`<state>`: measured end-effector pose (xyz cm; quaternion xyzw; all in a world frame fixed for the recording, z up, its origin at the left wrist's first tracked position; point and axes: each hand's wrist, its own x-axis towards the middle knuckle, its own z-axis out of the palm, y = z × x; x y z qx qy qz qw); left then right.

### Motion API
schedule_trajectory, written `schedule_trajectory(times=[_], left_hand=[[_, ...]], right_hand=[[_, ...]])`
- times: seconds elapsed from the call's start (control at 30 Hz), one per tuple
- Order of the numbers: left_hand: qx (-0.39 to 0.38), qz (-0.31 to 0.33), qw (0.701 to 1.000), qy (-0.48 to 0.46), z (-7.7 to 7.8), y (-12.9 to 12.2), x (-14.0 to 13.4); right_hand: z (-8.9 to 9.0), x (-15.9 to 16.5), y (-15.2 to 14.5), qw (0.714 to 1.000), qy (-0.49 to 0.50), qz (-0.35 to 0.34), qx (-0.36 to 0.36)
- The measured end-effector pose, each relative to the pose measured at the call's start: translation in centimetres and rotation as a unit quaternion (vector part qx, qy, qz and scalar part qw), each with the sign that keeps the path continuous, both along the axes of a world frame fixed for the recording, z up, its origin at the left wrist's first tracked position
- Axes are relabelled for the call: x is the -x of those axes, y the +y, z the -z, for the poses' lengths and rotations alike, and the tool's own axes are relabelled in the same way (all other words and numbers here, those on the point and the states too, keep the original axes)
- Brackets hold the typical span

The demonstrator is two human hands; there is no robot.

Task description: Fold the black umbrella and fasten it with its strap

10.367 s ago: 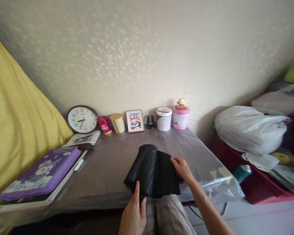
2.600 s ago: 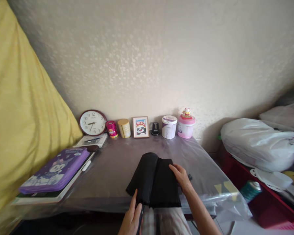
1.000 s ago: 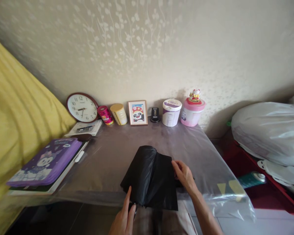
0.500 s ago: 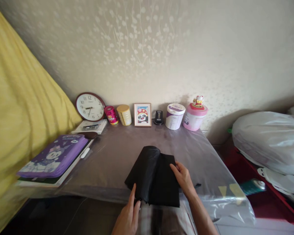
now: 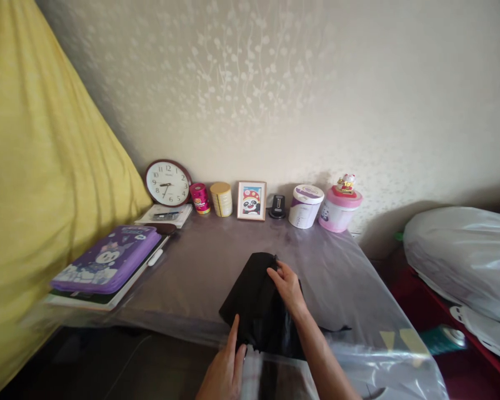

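Observation:
A folded black plastic bag (image 5: 254, 300) lies over the near edge of the table, with thin, slightly ragged edges. My left hand (image 5: 227, 361) grips its near left corner, thumb below and index finger stretched along the side. Across the top of the bag reaches my right hand (image 5: 286, 282), its fingers closed on the upper edge of a fold. Part of the bag's right side is hidden behind the right wrist. A thin black strip (image 5: 337, 329) sticks out to the right of my forearm.
Clear plastic covers the table (image 5: 200, 266). Along the wall stand a clock (image 5: 168, 183), a yellow-lidded can (image 5: 221, 200), a panda picture frame (image 5: 251, 201) and a white tub (image 5: 305, 206). At left are a purple case (image 5: 108, 258) and yellow curtain (image 5: 58, 166); at right, a white bag (image 5: 462, 261).
My right hand has moved left and up with the bag's right flap, folding it over toward the rolled left part. My left hand keeps its hold. The view has shifted slightly.

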<state>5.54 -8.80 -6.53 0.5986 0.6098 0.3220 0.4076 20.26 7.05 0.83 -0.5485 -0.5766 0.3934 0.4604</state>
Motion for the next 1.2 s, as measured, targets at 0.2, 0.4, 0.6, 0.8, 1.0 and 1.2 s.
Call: schedule_trajectory(times=[0.2,0.4,0.6,0.8,1.0,1.2], left_hand=[[-0.021,0.020,0.999,0.017,-0.3,0.1,0.0],[-0.001,0.032,0.998,0.063,-0.6,0.1,0.2],[0.039,0.009,0.996,0.077,-0.9,-0.1,0.1],[0.027,-0.063,0.998,0.012,-2.2,-0.5,-0.3],[0.002,0.043,0.995,0.089,-2.6,0.1,-0.1],[0.018,-0.012,0.997,0.073,-0.3,0.7,-0.5]], right_hand=[[0.6,1.8,0.9,0.994,-0.109,-0.003,-0.010],[0.2,2.7,0.3,0.982,-0.171,-0.074,-0.017],[1.1,3.3,-1.1,0.946,-0.269,-0.101,-0.148],[1.7,3.6,-1.5,0.914,-0.325,-0.104,-0.220],[1.5,3.4,-1.8,0.912,-0.308,-0.112,-0.246],[0.8,1.1,-4.6,0.906,-0.234,-0.177,-0.304]])
